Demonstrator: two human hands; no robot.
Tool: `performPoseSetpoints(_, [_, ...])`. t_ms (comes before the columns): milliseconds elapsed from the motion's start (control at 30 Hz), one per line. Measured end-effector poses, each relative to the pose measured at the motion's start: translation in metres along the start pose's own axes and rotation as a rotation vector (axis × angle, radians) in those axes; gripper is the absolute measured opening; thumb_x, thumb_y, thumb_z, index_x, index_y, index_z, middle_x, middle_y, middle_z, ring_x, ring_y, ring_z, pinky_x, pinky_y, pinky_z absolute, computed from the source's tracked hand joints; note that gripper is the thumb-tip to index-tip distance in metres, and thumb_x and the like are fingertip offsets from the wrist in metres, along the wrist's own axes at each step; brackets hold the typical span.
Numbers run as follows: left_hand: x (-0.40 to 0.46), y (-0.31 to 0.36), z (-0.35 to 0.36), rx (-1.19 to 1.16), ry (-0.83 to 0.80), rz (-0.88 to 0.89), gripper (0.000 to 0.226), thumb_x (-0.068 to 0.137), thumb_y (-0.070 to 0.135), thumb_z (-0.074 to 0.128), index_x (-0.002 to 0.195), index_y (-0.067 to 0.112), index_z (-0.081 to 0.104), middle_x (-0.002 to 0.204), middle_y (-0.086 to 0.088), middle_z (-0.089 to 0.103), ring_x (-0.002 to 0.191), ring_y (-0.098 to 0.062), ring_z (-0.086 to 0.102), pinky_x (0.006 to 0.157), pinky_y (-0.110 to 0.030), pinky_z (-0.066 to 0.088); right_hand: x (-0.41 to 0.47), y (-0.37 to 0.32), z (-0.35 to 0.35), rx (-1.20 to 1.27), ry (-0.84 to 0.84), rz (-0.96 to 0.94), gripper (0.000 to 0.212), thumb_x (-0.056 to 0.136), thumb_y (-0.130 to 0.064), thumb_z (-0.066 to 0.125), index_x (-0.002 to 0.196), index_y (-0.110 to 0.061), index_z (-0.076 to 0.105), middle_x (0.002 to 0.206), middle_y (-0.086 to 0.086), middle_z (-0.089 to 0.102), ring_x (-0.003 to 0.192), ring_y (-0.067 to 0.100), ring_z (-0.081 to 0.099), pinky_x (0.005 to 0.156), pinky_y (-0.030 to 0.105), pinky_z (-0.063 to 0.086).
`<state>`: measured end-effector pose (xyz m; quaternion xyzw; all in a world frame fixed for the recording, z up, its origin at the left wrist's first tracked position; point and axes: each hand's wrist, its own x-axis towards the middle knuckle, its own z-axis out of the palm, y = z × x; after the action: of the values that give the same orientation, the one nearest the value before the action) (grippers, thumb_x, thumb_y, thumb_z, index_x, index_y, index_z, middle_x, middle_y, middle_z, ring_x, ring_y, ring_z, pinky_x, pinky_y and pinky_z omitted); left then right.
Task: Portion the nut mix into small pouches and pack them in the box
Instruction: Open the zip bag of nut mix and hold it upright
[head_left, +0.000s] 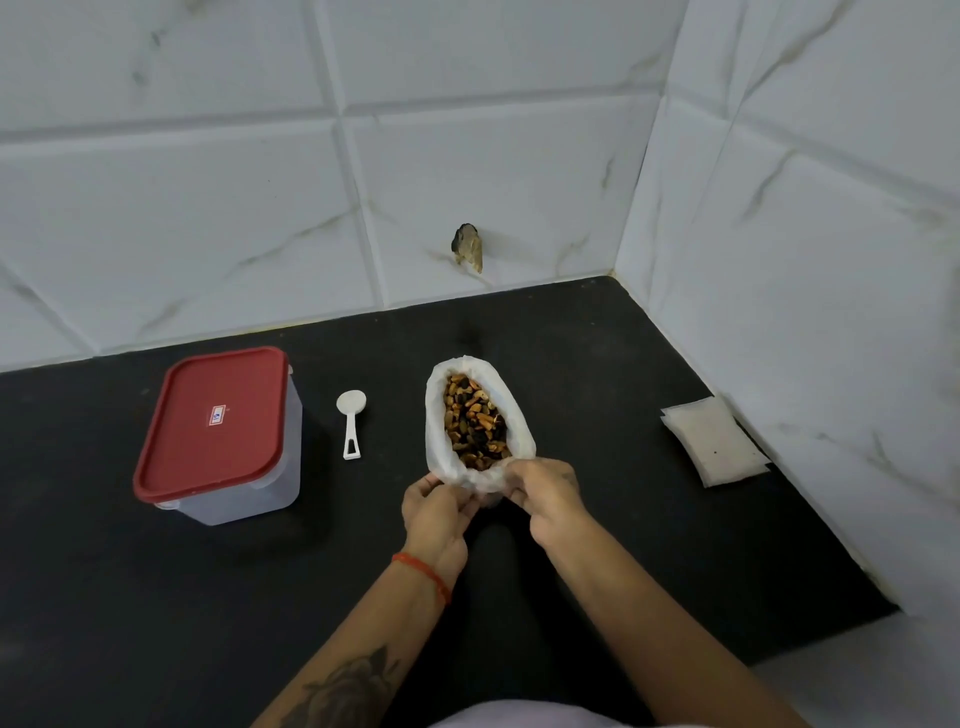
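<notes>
A white plastic bag (435, 415) stands open in the middle of the black counter, filled with a brown and orange nut mix (475, 421). My left hand (439, 512) and my right hand (548, 496) both pinch the bag's near rim, side by side. A white plastic scoop (351, 422) lies left of the bag, bowl away from me. Further left stands a clear box with a red lid (215, 423), closed. A small stack of flat white pouches (714, 440) lies at the right, against the wall.
The black counter (597, 519) ends at white marble-look tiled walls behind and to the right. A broken hole (469, 247) shows in the back wall just above the counter. The counter's right edge drops off near the bottom right.
</notes>
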<state>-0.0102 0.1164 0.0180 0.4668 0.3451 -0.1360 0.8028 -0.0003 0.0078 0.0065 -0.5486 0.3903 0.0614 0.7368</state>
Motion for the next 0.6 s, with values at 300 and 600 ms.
performPoseSetpoints(300, [0.010, 0.004, -0.005, 0.142, -0.002, -0.005, 0.036, 0.086, -0.008, 0.040, 0.117, -0.003, 0.056, 0.101, -0.020, 0.067, 0.082, -0.026, 0.066, 0.067, -0.031, 0.054, -0.003, 0.006, -0.015, -0.032, -0.128, -0.102, 0.013, 0.090, -0.002, 0.059, 0.102, -0.008, 0.058, 0.102, 0.017, 0.066, 0.080, 0.026, 0.069, 0.059, 0.031, 0.058])
performPoseSetpoints(600, [0.021, 0.018, 0.003, 0.465, 0.009, 0.155, 0.011, 0.092, 0.018, 0.059, 0.091, 0.007, 0.060, 0.105, -0.019, 0.066, 0.095, -0.031, 0.067, 0.085, -0.045, 0.056, 0.005, -0.005, -0.011, -0.778, 0.076, -0.426, 0.026, 0.089, -0.038, 0.060, 0.086, -0.015, 0.070, 0.085, 0.001, 0.068, 0.078, 0.014, 0.061, 0.068, 0.026, 0.048])
